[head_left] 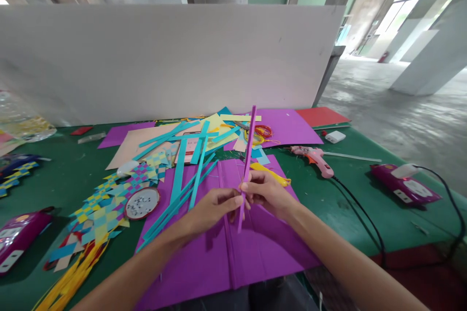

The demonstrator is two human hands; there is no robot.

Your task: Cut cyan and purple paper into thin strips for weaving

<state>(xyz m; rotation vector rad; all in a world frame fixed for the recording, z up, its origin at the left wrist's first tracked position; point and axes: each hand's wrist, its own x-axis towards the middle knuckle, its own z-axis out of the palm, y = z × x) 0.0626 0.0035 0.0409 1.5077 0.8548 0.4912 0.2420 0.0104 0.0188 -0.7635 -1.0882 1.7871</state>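
Note:
A narrow purple paper strip (249,148) stands nearly upright, pinched low down between the fingers of both hands. My left hand (218,208) grips it near its lower end, thumb in front. Just above, on the other side, my right hand (268,192) is closed on the same strip. Beneath them lies a large purple sheet (277,248) with creases down its middle. Turquoise paper strips (178,175) lie across the sheet's left part. A yellow-handled tool (280,179) rests behind my right hand, partly hidden by it.
Right of the sheet lie a pink glue gun (316,158), its black cord, a white plug adapter (334,137) and a magenta power strip (404,184). At left are woven paper pieces (105,218), a round dish of small bits (142,203) and another magenta power strip (24,235). A white board (164,63) closes off the back.

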